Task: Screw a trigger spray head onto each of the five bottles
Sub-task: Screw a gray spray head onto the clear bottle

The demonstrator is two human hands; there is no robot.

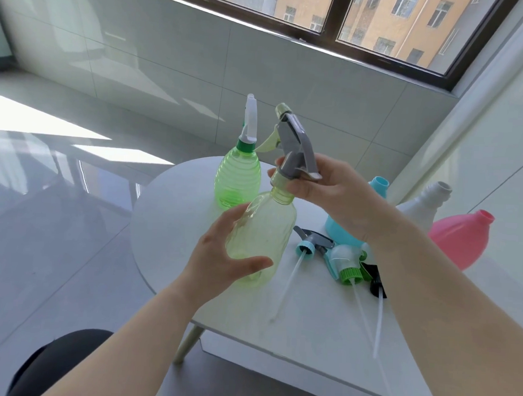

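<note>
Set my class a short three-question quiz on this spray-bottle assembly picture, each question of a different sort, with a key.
1. True or false: the green bottle already carries a white spray head.
2. How many bottles have bare necks? A one, B three, C five.
3. Which hand grips the collar of the grey spray head on the yellow bottle?
Key: 1 true. 2 B: blue bottle, white bottle, pink bottle. 3 The right hand.
</note>
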